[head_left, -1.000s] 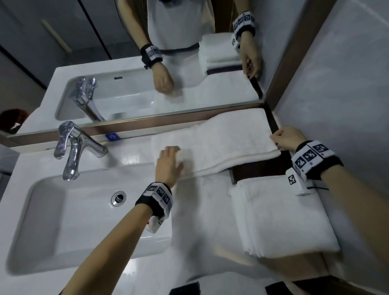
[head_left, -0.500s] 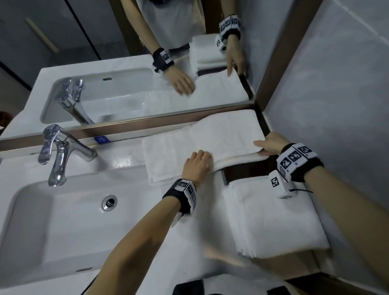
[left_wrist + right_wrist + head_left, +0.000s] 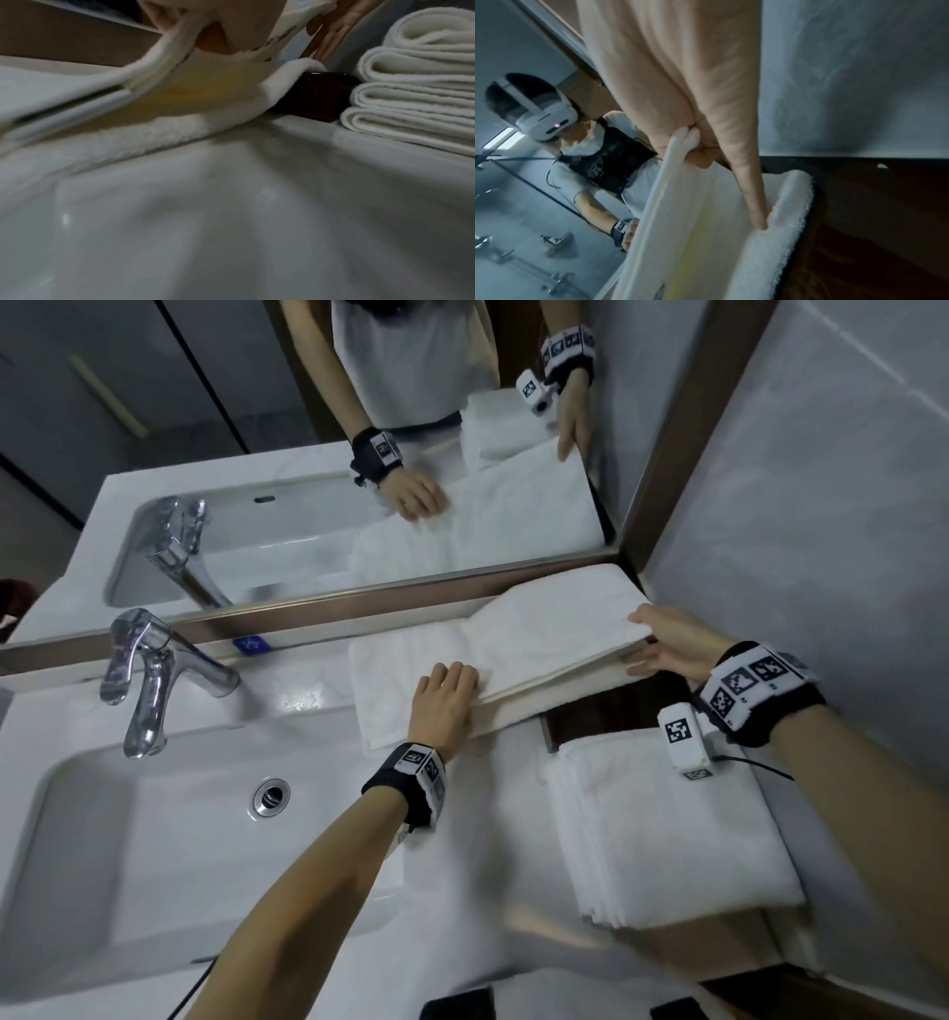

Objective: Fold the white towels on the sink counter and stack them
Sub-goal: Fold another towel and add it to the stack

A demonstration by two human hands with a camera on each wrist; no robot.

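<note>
A long white towel (image 3: pixel 539 629) lies folded lengthwise along the back of the counter under the mirror. My left hand (image 3: pixel 447 701) sits on its front edge near the middle; in the left wrist view the towel's (image 3: pixel 180 130) upper layer runs pinched between fingers and thumb. My right hand (image 3: pixel 662 644) holds the right end, lifting the upper layers off the lower one. The right wrist view shows the towel (image 3: pixel 693 243) edge pinched, with one finger (image 3: pixel 754 203) pressing the bottom layer. A stack of folded white towels (image 3: pixel 667 829) (image 3: pixel 411 91) sits at the front right.
The sink basin (image 3: pixel 154 839) and chrome faucet (image 3: pixel 154 675) fill the left. The mirror (image 3: pixel 359 454) runs along the back and a grey wall (image 3: pixel 821 505) closes the right side. A dark wooden surface (image 3: pixel 606 711) shows between the long towel and the stack.
My left hand has slid right along the towel's front edge, from its left end to near the middle. My right hand has raised the upper layers at the right end.
</note>
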